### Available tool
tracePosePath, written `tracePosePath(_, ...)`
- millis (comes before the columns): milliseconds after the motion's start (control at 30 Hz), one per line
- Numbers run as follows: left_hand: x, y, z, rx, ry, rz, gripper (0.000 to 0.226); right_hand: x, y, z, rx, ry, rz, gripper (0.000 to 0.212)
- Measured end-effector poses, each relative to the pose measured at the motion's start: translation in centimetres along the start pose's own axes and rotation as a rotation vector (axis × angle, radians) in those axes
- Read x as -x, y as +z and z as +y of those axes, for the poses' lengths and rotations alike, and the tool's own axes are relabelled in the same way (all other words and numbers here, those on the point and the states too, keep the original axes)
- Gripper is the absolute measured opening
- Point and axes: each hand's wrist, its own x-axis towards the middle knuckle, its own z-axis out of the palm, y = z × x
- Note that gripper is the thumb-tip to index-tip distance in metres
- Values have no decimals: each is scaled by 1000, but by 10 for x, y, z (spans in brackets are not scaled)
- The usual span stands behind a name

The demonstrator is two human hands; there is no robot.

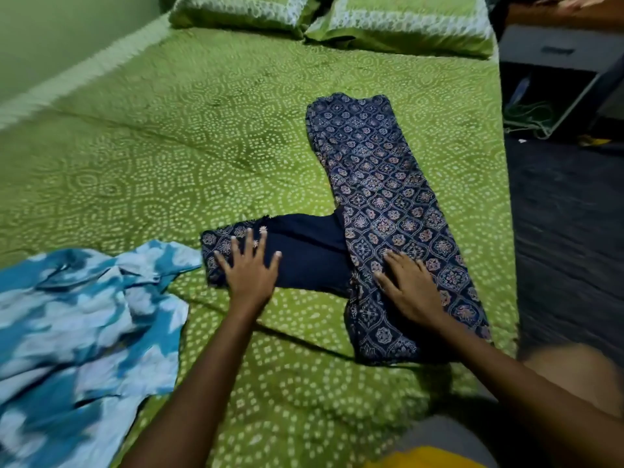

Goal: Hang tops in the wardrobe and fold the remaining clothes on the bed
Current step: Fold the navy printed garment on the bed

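Navy printed garment (388,197) lies flat on the right half of the bed (169,157), long body running near to far, one sleeve or flap folded out leftward showing plain dark lining. Left hand (248,268) rests flat on that flap, fingers spread, gripping nothing; right hand (410,288) presses flat on the near body, fingers straight. Fabric looks thin, soft, light, likely to slide and crease; best taken at the hem or flap edge and smoothed after each fold. Blue tie-dye garment (77,325) lies crumpled near left, unfolded. Green dotted bedspread, two pillows (331,18) far; dark floor and cabinet (553,76) right.
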Motion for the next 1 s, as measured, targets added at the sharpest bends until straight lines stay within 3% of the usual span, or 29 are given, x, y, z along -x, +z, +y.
tracePosePath(33,-3,-3,-14,10,-40,-3,62,-3,2,-18,-106,13,101,62)
tracePosePath(100,-6,-7,-39,20,-122,-16,64,-12,8,-59,-147,-171,184,55)
tracePosePath(167,-8,-8,-57,74,-213,-11,64,-23,23,-100,-86,-425,33,65)
tracePosePath(233,-8,-11,-65,222,-255,37,61,-35,49,-142,26,-506,-184,70)
tracePosePath(300,-5,-18,-64,540,-279,107,54,-47,76,-183,141,-457,-233,68)
tracePosePath(400,-1,-36,-59,1025,-305,152,41,-62,93,-227,286,-363,-149,69)
tracePosePath(500,-1,-58,-58,1369,-308,210,33,-77,76,-239,330,-412,-29,48)
tracePosePath(567,-2,-73,-51,1552,-299,272,22,-88,56,-228,-74,-336,39,34)
tracePosePath(667,-8,-83,-31,1546,-244,453,14,-93,6,-193,-1051,94,172,24)
tracePosePath(733,-13,-80,-6,1476,-157,469,18,-89,-30,-151,-1450,320,243,14)
tracePosePath(800,-17,-72,29,1313,12,346,25,-81,-57,-100,-1644,399,314,8)
tracePosePath(900,-14,-60,92,1038,358,117,31,-66,-72,-34,-1823,434,381,25)
tracePosePath(1000,-20,-44,138,864,568,1,38,-51,-58,8,-1963,546,414,46)
